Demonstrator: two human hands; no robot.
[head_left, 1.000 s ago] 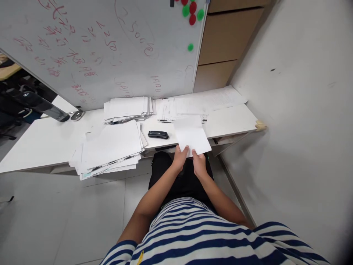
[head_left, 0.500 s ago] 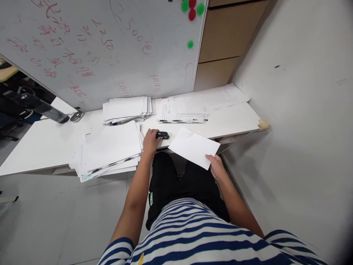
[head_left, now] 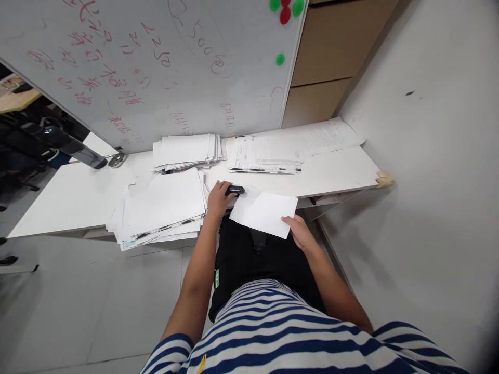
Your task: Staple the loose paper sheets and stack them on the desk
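A small black stapler (head_left: 236, 190) rests at the front edge of the white desk, and my left hand (head_left: 218, 198) is closed round its near end. My right hand (head_left: 298, 230) pinches the right edge of a blank white sheet of paper (head_left: 262, 213), thumb on top. The sheet reaches over the desk edge and above my lap, its upper left corner close beside the stapler. Left of my left hand lies a large, uneven stack of papers (head_left: 167, 202), jutting past the desk's front edge.
Behind are a second paper stack (head_left: 187, 149) and a pile of printed sheets (head_left: 268, 154). A dark bottle (head_left: 83, 151) and a mouse (head_left: 117, 160) sit at the left. A whiteboard (head_left: 156, 98) stands behind the desk (head_left: 331, 174); a wall (head_left: 424, 197) bounds the right.
My right hand has moved left with the sheet, turning it and bringing it nearer the stapler. My left hand stays on the stapler. The camera view has shifted slightly.
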